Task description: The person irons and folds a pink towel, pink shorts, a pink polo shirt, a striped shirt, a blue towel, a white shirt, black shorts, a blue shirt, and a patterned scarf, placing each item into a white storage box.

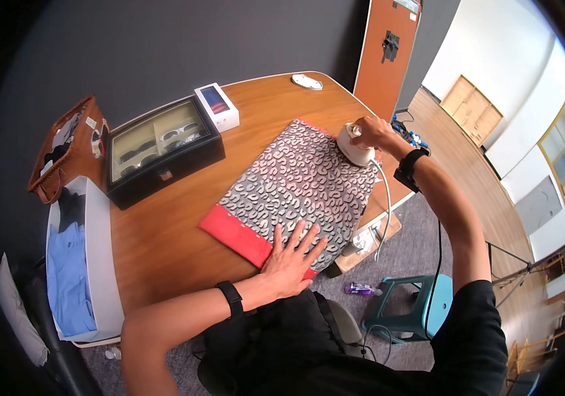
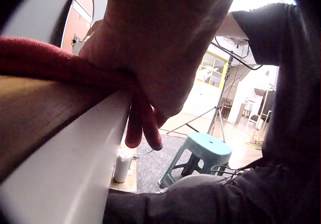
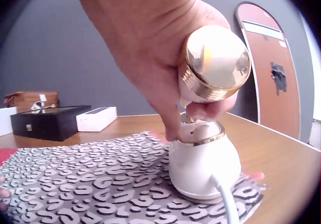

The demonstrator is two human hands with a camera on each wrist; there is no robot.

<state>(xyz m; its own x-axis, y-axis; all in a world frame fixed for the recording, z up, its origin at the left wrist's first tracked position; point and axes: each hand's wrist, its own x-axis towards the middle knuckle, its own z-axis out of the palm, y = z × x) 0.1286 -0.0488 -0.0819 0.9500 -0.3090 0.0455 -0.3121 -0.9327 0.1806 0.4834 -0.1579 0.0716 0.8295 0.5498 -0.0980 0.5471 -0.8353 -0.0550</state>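
A folded scarf [image 1: 276, 175] in grey, black and white leopard print, with a red border [image 1: 233, 232], lies flat on the wooden table. My right hand [image 1: 376, 133] grips the handle of a small white-and-gold iron [image 3: 203, 166], its base down on the scarf near the far right corner. A white cord [image 1: 387, 204] runs from the iron over the table's edge. My left hand [image 1: 289, 265] rests with fingers spread on the scarf's near end, over the red border. In the left wrist view, some red cloth [image 2: 45, 58] hangs over the table's edge.
Left on the table stand a black glasses case [image 1: 183, 173], a white box [image 1: 228, 117], a brown basket [image 1: 91, 148] and a white bin [image 1: 102, 244] holding blue cloth. A white oval dish [image 1: 307, 82] lies at the far edge. Below right is a teal stool [image 1: 435, 310].
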